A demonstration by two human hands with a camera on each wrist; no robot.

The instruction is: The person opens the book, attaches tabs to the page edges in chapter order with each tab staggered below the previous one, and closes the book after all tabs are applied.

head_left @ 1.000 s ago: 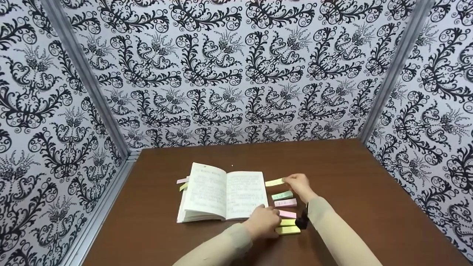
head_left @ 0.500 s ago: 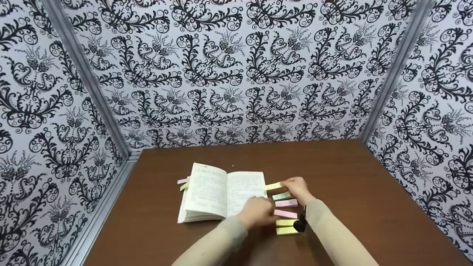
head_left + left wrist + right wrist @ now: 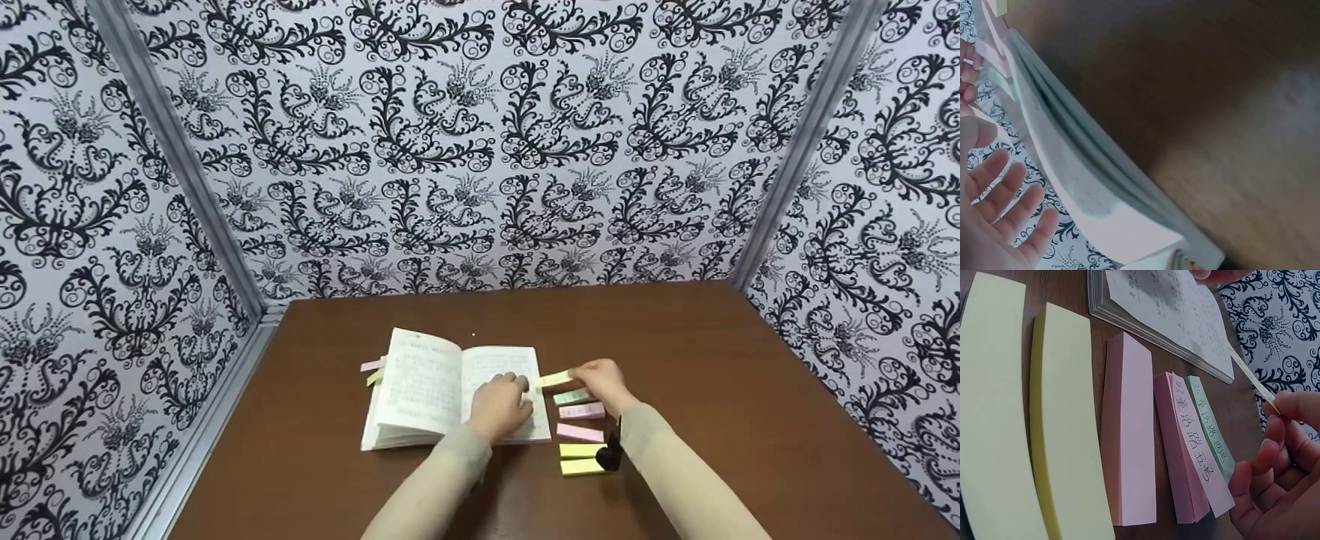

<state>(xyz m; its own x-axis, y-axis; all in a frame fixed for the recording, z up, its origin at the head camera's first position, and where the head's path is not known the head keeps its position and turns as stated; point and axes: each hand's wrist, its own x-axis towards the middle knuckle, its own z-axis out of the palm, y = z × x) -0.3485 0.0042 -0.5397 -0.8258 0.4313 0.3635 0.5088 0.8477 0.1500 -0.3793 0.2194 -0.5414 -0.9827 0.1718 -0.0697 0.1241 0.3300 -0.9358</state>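
On the brown wooden surface [image 3: 712,360], the left hand [image 3: 501,405] presses flat, fingers straight, on the open white printed book [image 3: 450,390], steadying the page while the right hand [image 3: 604,382] holds its grip pinched on a thin yellow paper sticky strip [image 3: 555,378] at the page edge.

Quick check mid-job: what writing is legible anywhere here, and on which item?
"42 童治路五号": handwritten on the top pink sticky note.
"35 童治路四号", less certain: on the green sticky note.
Open book: printed text, too small to read.
Yellow strip in the right hand: nothing legible.

A brown tabletop [image 3: 712,390] stood enclosed by black-and-white damask-patterned walls [image 3: 480,150] along its far, left and right edges, with grey metal posts [image 3: 172,161] at the far corners.
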